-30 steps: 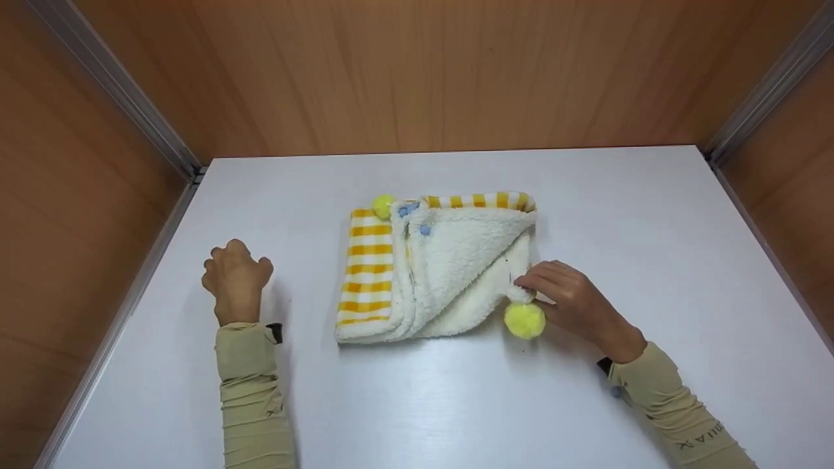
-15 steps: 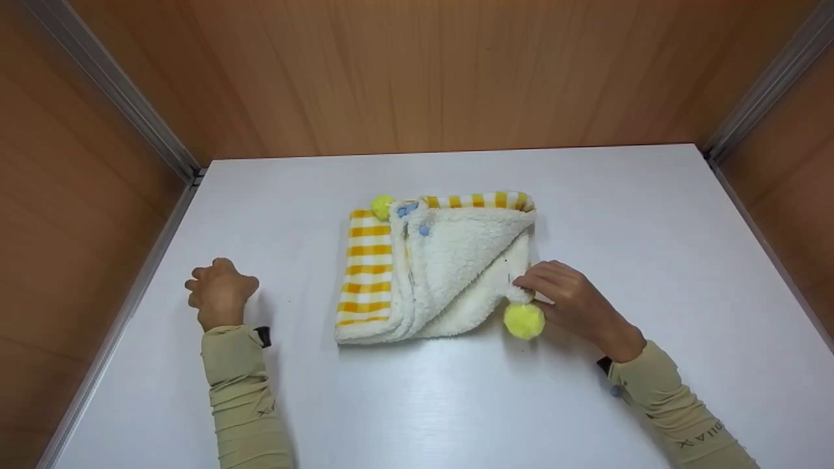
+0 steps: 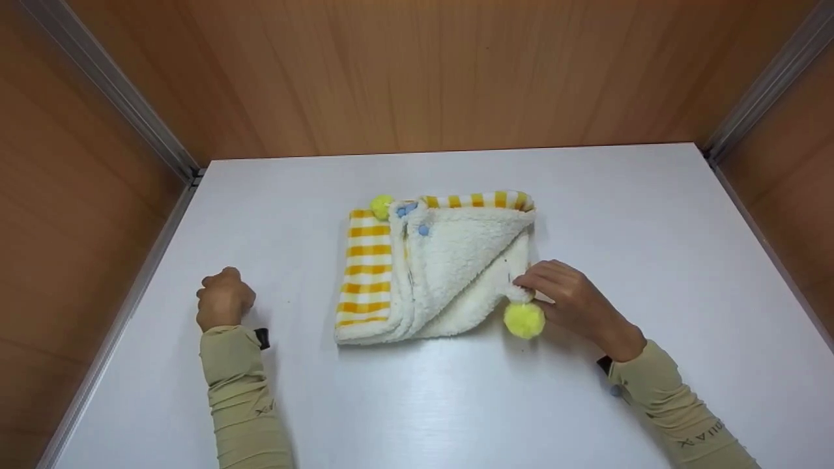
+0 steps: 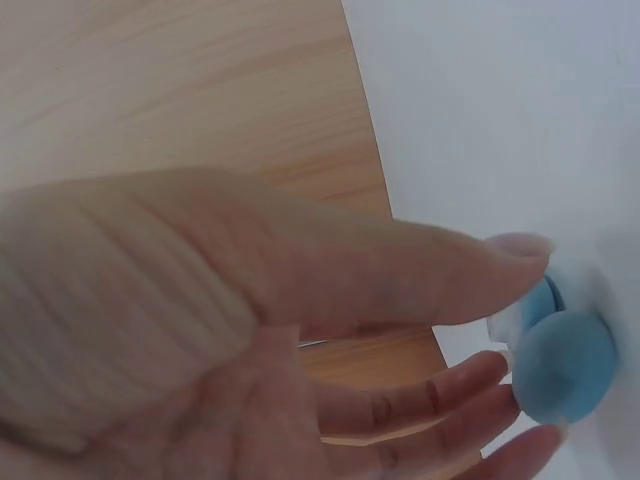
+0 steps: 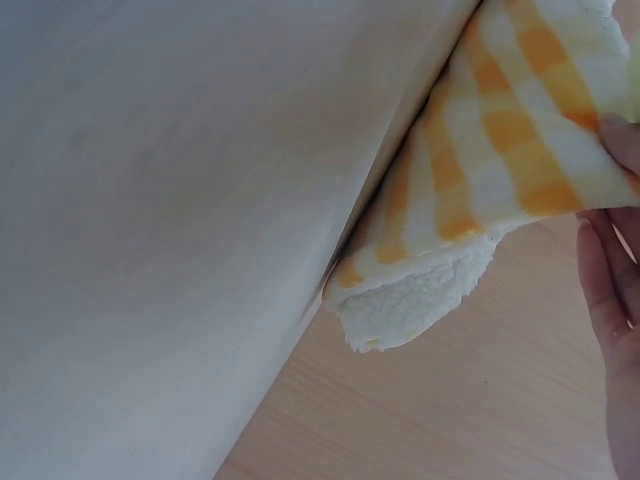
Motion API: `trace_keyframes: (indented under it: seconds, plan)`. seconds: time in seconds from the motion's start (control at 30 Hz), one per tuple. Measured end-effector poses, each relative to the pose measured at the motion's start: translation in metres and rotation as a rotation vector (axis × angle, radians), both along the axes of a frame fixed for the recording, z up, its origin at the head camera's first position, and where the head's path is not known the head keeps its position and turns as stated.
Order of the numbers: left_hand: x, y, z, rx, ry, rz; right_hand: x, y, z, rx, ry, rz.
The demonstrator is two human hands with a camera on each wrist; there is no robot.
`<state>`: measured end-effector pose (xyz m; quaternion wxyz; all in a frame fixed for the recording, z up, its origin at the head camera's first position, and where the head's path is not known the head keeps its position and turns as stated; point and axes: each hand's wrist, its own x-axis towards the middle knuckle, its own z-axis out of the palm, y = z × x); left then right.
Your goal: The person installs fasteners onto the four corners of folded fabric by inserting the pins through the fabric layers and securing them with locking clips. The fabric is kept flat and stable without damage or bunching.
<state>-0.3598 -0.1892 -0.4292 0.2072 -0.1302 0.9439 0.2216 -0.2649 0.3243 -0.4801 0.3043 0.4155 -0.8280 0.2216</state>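
Observation:
A yellow-and-white checked, fleece-lined cloth [image 3: 469, 241] lies folded at the middle of the table, white fleece mostly upward. My right hand [image 3: 570, 296] pinches its near right corner, just above a yellow pom-pom [image 3: 524, 320]; the right wrist view shows thumb and fingers on the checked side [image 5: 500, 130]. Far to the left, my left hand [image 3: 223, 299] is low over the table. In the left wrist view, its thumb and fingers close around a light blue piece with rounded lobes [image 4: 565, 367], hidden in the head view.
Another yellow pom-pom [image 3: 382, 207] sits at the cloth's upper left. Beside it are a blue lobed piece [image 3: 407, 209] and a round blue piece [image 3: 424, 230]. Wooden panels [image 3: 417, 78] bound the white table [image 3: 417, 410] at the back and both sides.
My left hand has moved nearer and slightly left, and its spread fingers have drawn together. The right hand and the cloth stay where they were.

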Motion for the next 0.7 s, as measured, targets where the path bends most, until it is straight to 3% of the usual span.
trace_keyframes:
  seconds: [0.27,0.43,0.7]
  plan:
    - [-0.007,-0.002,-0.009,0.013,0.048,0.014,0.001,-0.002,0.001,-0.007,0.007,0.001]
    - [-0.011,-0.002,-0.015,-0.019,0.127,0.009,0.001,-0.001,0.000,0.000,0.000,-0.004]
    - [-0.014,0.002,-0.020,-0.004,0.236,0.054,0.000,0.001,-0.001,0.002,-0.014,-0.001]
